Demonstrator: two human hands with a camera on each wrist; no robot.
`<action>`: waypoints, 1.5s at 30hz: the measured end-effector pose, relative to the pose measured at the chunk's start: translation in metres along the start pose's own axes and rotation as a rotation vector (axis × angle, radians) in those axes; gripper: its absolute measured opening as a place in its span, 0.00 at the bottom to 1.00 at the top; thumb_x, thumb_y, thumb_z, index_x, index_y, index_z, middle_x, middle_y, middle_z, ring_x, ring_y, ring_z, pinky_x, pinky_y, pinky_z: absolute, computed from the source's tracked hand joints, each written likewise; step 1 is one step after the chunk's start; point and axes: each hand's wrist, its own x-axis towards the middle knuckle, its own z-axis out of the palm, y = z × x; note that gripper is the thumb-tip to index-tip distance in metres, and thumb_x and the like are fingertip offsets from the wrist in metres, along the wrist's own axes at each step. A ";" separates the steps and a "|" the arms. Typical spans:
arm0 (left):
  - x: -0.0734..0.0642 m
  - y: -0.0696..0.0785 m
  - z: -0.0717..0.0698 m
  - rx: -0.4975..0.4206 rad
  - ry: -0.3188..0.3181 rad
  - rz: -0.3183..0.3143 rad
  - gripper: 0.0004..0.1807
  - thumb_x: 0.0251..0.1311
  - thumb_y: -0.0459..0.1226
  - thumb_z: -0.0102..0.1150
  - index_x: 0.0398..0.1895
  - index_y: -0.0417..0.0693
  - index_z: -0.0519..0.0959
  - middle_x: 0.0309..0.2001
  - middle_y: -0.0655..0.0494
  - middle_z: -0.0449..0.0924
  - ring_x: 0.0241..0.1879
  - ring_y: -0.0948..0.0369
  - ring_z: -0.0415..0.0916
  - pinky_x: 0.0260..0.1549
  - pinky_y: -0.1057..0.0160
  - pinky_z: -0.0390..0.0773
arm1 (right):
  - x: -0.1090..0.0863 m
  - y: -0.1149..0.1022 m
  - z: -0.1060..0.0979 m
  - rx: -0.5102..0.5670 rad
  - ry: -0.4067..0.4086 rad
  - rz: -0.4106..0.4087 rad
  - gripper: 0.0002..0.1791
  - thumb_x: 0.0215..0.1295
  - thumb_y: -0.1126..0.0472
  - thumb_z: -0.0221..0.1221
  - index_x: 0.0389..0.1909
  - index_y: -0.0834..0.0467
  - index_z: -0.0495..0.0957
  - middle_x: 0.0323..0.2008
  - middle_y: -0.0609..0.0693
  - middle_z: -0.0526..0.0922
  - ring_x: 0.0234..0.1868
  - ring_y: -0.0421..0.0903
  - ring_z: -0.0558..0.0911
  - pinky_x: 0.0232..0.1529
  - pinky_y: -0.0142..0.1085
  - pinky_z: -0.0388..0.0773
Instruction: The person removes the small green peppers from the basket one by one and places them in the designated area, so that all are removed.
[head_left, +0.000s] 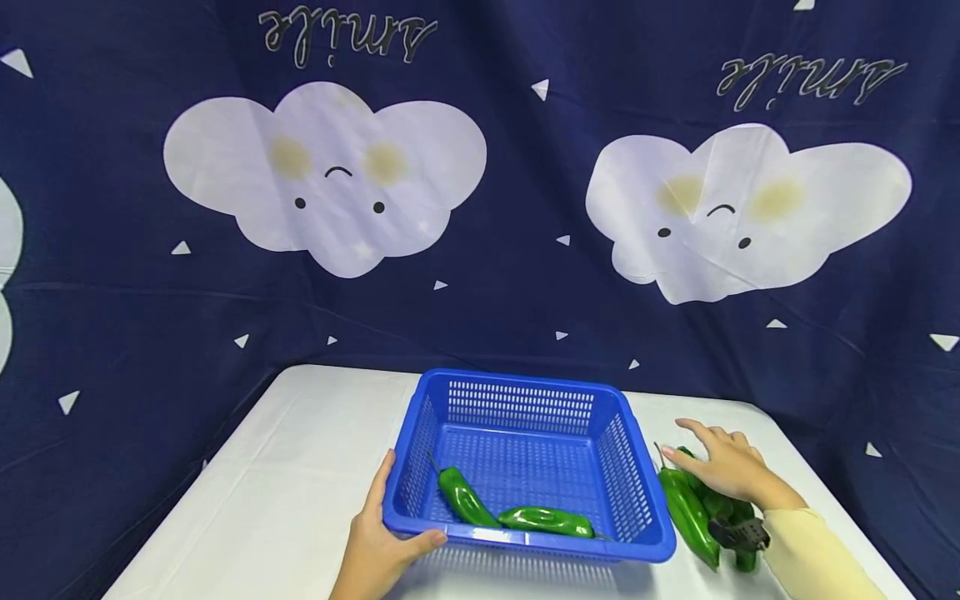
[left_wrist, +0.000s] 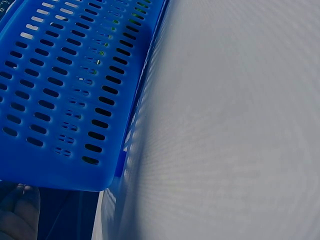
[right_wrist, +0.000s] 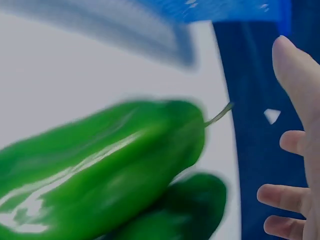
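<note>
A blue plastic basket [head_left: 517, 379] stands on the white table, with two long green peppers [head_left: 546, 521] lying along its near side. At its near left corner my left hand [head_left: 381, 533] holds the basket, thumb on the front rim and fingers along the left side. My right hand [head_left: 720, 462] hovers over several green peppers [head_left: 686, 517] to the right of the basket, fingers spread and nothing between them. In the right wrist view, a large green pepper [right_wrist: 110, 165] lies beside another, and the fingers [right_wrist: 285, 197] are apart from both.
The white table [head_left: 247, 500] extends left of the basket. Behind it hangs a dark blue cloth [head_left: 510, 317] printed with upside-down clouds. A small black device [head_left: 738, 533] sits at the right wrist, over the peppers.
</note>
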 end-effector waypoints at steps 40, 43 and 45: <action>-0.006 0.001 -0.003 -0.002 -0.014 -0.092 0.67 0.35 0.44 0.84 0.79 0.52 0.50 0.66 0.32 0.70 0.55 0.45 0.79 0.50 0.49 0.83 | 0.042 -0.187 -0.014 0.389 -0.213 -0.348 0.49 0.57 0.36 0.67 0.75 0.34 0.52 0.62 0.52 0.72 0.54 0.52 0.77 0.45 0.43 0.81; -0.003 0.002 -0.002 -0.001 -0.012 -0.068 0.67 0.35 0.44 0.84 0.79 0.53 0.49 0.68 0.32 0.68 0.58 0.43 0.76 0.53 0.48 0.81 | 0.044 -0.203 -0.012 0.379 -0.237 -0.388 0.49 0.56 0.35 0.67 0.75 0.32 0.52 0.60 0.50 0.73 0.51 0.49 0.78 0.46 0.43 0.79; -0.001 0.001 0.000 0.006 -0.002 -0.042 0.67 0.35 0.43 0.84 0.79 0.52 0.50 0.69 0.34 0.67 0.60 0.43 0.75 0.54 0.53 0.80 | 0.045 -0.213 -0.010 0.375 -0.253 -0.408 0.49 0.55 0.35 0.67 0.75 0.30 0.51 0.59 0.49 0.74 0.49 0.48 0.77 0.46 0.43 0.78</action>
